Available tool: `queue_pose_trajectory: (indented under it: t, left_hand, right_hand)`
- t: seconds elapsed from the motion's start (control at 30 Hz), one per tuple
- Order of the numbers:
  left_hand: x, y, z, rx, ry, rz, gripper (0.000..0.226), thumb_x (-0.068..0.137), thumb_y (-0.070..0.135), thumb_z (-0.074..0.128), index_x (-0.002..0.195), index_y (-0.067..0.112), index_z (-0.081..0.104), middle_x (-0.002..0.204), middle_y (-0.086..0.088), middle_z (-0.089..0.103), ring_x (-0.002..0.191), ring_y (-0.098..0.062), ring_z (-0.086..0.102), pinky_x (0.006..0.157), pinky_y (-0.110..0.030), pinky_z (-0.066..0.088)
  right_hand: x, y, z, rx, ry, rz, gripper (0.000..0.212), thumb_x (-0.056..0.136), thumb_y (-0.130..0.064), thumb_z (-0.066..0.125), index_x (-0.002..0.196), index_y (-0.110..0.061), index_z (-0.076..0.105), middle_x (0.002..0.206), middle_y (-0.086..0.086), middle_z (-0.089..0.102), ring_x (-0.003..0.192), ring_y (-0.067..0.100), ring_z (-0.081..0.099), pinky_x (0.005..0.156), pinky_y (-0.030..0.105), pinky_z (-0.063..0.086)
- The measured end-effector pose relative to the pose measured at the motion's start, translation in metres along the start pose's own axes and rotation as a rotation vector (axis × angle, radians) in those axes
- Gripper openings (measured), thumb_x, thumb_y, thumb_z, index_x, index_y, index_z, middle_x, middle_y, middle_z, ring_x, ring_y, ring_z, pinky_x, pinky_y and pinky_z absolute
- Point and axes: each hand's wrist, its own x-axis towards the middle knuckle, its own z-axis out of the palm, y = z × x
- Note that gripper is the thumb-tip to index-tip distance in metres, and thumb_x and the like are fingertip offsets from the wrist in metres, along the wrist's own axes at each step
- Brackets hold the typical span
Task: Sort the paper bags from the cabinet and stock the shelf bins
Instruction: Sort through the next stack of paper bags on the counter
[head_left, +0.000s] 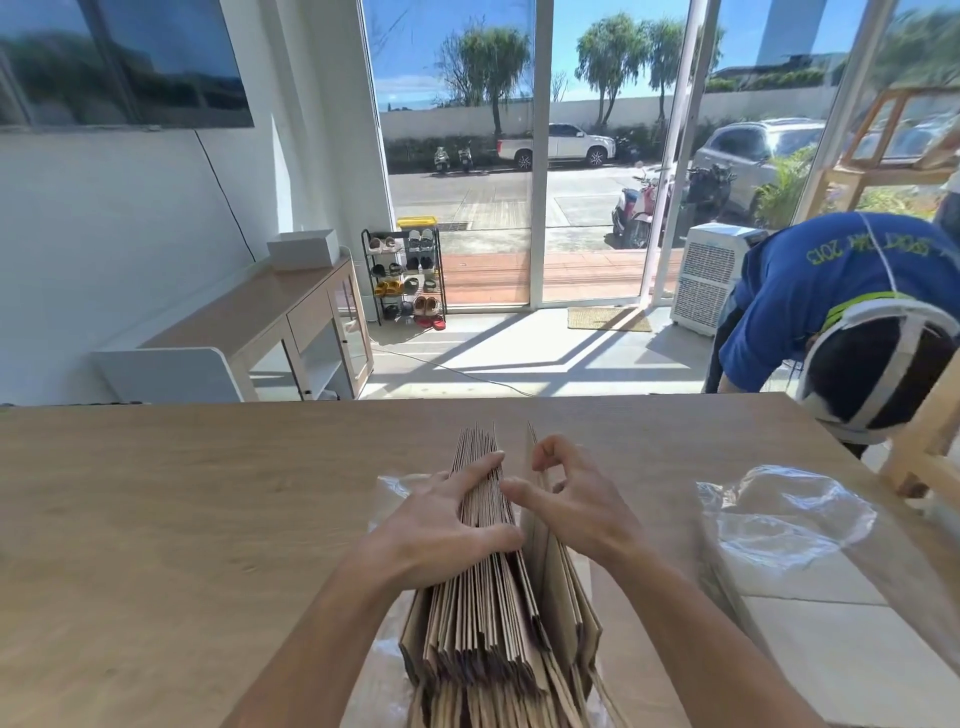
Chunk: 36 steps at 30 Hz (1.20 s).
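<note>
- The wooden bench (156, 519) runs under both your hands and well out to either side of them.
- Far beyond your hands, tall glass doors (488, 182) look onto a sunlit street with parked cars and scooters.
- High and far off to the left of your left hand, a dark screen (119, 62) hangs on the white wall.
- Past your right hand, at the bench's far right corner, a person in a blue shirt (831, 291) bends forward.
- Beyond your left hand, a low sideboard (270, 312) stands along the wall, with a shoe rack (408, 275) by the doors.
- Crumpled clear plastic wrap (779, 519) lies on the bench to the right of your right hand.
- The paper bags (483, 639) stand on edge in a thick stack between your forearms.
- Your left hand (441, 525) grips the stack's left bulk, fingers along the top edges, thumb in the gap.
- Your right hand (571, 504) curls beside it, pinching the few bags parted off on the right.
</note>
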Motion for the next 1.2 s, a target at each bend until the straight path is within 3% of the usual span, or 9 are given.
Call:
queue_pose_trajectory:
  t: [0.1, 0.17, 0.3, 0.43, 0.5, 0.6, 0.77, 0.87, 1.2]
  left_hand:
    - [0.001, 0.000, 0.000, 0.000, -0.004, -0.006, 0.088, 0.062, 0.068, 0.063, 0.140, 0.064, 0.021, 0.146, 0.003, 0.035, 0.128, -0.018, 0.039, 0.110, -0.039, 0.036]
    - [0.000, 0.000, 0.000, -0.002, 0.003, -0.001, 0.084, 0.069, 0.066, 0.066, 0.141, 0.062, 0.022, 0.148, 0.004, 0.034, 0.129, -0.016, 0.037, 0.109, -0.033, 0.033]
    - [-0.002, 0.001, 0.000, -0.016, 0.013, 0.018, 0.077, 0.079, 0.059, 0.066, 0.143, 0.058, 0.024, 0.144, 0.005, 0.036, 0.118, -0.010, 0.037, 0.101, -0.025, 0.032]
    - [-0.001, -0.002, 0.000, -0.055, 0.015, -0.017, 0.074, 0.074, 0.063, 0.064, 0.137, 0.065, 0.026, 0.151, 0.003, 0.034, 0.134, -0.016, 0.033, 0.113, -0.037, 0.028]
    - [0.000, -0.003, 0.000, -0.105, 0.010, -0.033, 0.076, 0.063, 0.063, 0.057, 0.132, 0.071, 0.027, 0.157, 0.004, 0.027, 0.144, -0.015, 0.020, 0.118, -0.047, 0.020]
    - [0.003, -0.004, 0.002, -0.164, 0.015, -0.023, 0.074, 0.060, 0.054, 0.052, 0.128, 0.072, 0.031, 0.159, 0.008, 0.026, 0.147, -0.010, 0.014, 0.118, -0.050, 0.015]
    - [0.002, -0.004, 0.002, -0.148, 0.006, -0.021, 0.073, 0.066, 0.046, 0.052, 0.132, 0.069, 0.031, 0.158, 0.007, 0.027, 0.145, -0.013, 0.018, 0.118, -0.050, 0.017]
    - [0.001, -0.004, 0.000, -0.152, 0.001, -0.028, 0.071, 0.066, 0.048, 0.054, 0.129, 0.072, 0.030, 0.157, 0.006, 0.027, 0.144, -0.015, 0.021, 0.117, -0.050, 0.019]
    - [-0.003, -0.001, -0.001, -0.164, -0.011, -0.016, 0.073, 0.066, 0.047, 0.056, 0.132, 0.069, 0.032, 0.157, 0.008, 0.027, 0.145, -0.012, 0.018, 0.118, -0.047, 0.018]
  right_hand:
    - [0.002, 0.000, 0.001, -0.016, -0.005, -0.005, 0.029, 0.078, -0.037, 0.073, 0.093, -0.023, 0.053, 0.106, -0.005, 0.054, 0.082, 0.002, 0.049, 0.069, 0.017, 0.038]
    - [0.002, 0.002, 0.003, -0.007, -0.012, -0.006, 0.025, 0.080, -0.035, 0.072, 0.093, -0.024, 0.053, 0.107, -0.004, 0.054, 0.078, 0.005, 0.050, 0.067, 0.020, 0.038]
    - [0.001, 0.004, 0.004, 0.037, -0.018, -0.022, 0.019, 0.086, -0.028, 0.066, 0.099, -0.023, 0.054, 0.109, -0.002, 0.056, 0.072, 0.006, 0.053, 0.070, 0.023, 0.042]
    - [-0.001, 0.004, 0.003, 0.103, -0.025, -0.004, 0.013, 0.088, -0.022, 0.061, 0.095, -0.033, 0.056, 0.113, -0.001, 0.057, 0.086, 0.010, 0.059, 0.083, 0.029, 0.047]
    - [-0.003, 0.002, 0.001, 0.122, -0.041, -0.017, 0.027, 0.090, -0.014, 0.054, 0.091, -0.041, 0.060, 0.117, -0.008, 0.053, 0.098, 0.004, 0.054, 0.087, 0.021, 0.040]
    - [-0.004, -0.001, -0.003, 0.063, -0.057, -0.025, 0.037, 0.092, -0.006, 0.045, 0.082, -0.035, 0.065, 0.114, -0.013, 0.048, 0.104, -0.010, 0.045, 0.086, 0.009, 0.030]
    - [-0.006, 0.002, -0.004, 0.048, -0.038, 0.001, 0.015, 0.091, -0.027, 0.056, 0.077, -0.028, 0.061, 0.105, -0.006, 0.053, 0.089, -0.003, 0.050, 0.075, 0.012, 0.035]
    - [-0.005, 0.002, -0.004, -0.024, -0.037, -0.005, 0.021, 0.083, -0.043, 0.066, 0.076, -0.025, 0.057, 0.100, -0.011, 0.051, 0.079, 0.001, 0.050, 0.068, 0.017, 0.036]
    - [-0.003, -0.005, 0.001, -0.064, -0.052, -0.006, 0.021, 0.080, -0.039, 0.070, 0.073, -0.029, 0.052, 0.102, -0.007, 0.051, 0.078, -0.001, 0.047, 0.067, 0.015, 0.035]
